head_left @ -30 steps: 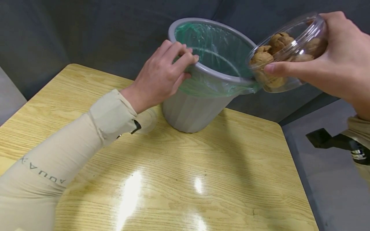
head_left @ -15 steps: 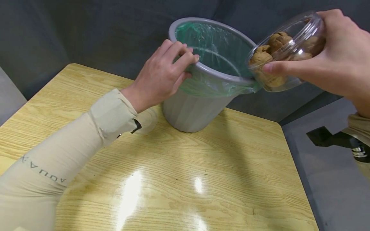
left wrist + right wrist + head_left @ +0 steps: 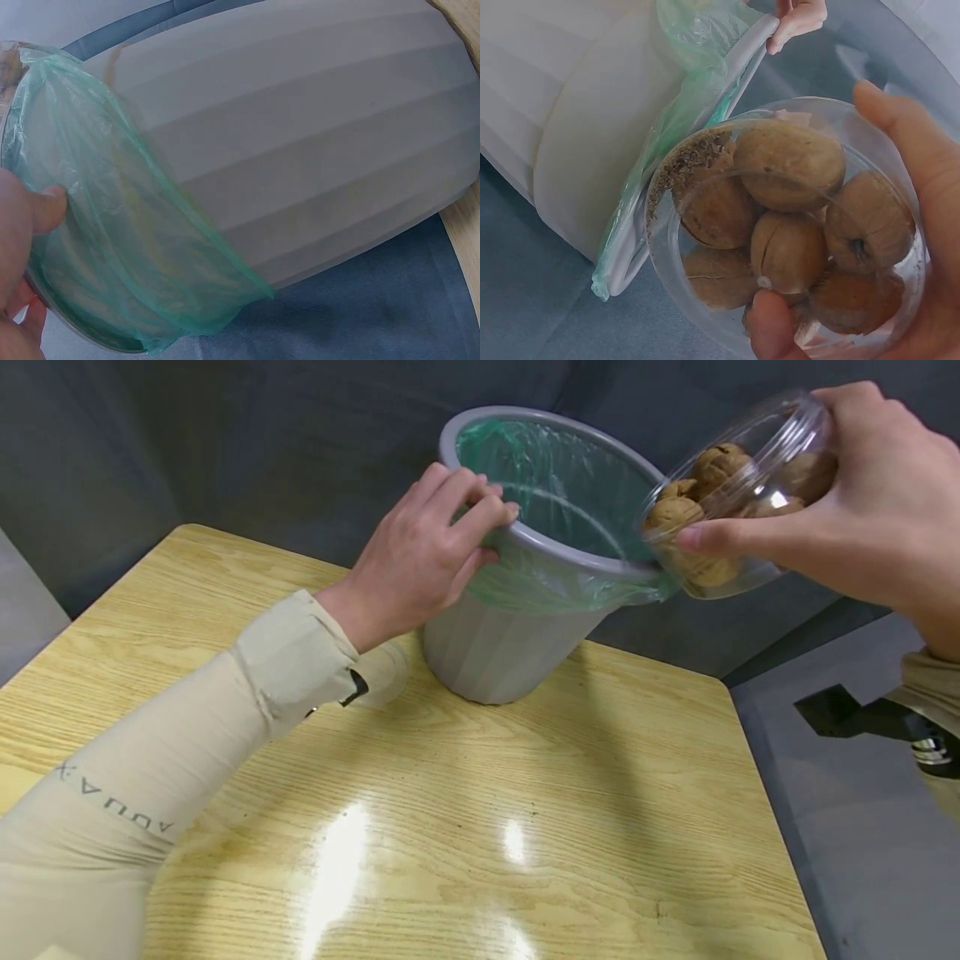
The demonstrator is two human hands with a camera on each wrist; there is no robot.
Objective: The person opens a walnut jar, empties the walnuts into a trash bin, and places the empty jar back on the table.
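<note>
A grey trash can (image 3: 510,652) with a green plastic liner (image 3: 540,477) leans to the right on the table. My left hand (image 3: 420,552) grips its near left rim, fingers over the edge and thumb outside on the liner in the left wrist view. My right hand (image 3: 885,510) holds a clear plastic jar (image 3: 757,568) of walnuts (image 3: 675,514) on its side, its left end right at the can's right rim. Through the jar in the right wrist view, several walnuts (image 3: 787,251) show, with dark crumbs (image 3: 697,154) gathered along one edge.
A clear round lid (image 3: 388,672) lies on the wooden table (image 3: 465,810), partly behind my left cuff. Dark cloth (image 3: 262,460) hangs behind the can. The table's right edge runs below my right forearm, with grey floor beyond.
My right hand and the jar have shifted slightly to the left. The walnuts stay inside the jar. My left hand and the trash can hold nearly still.
</note>
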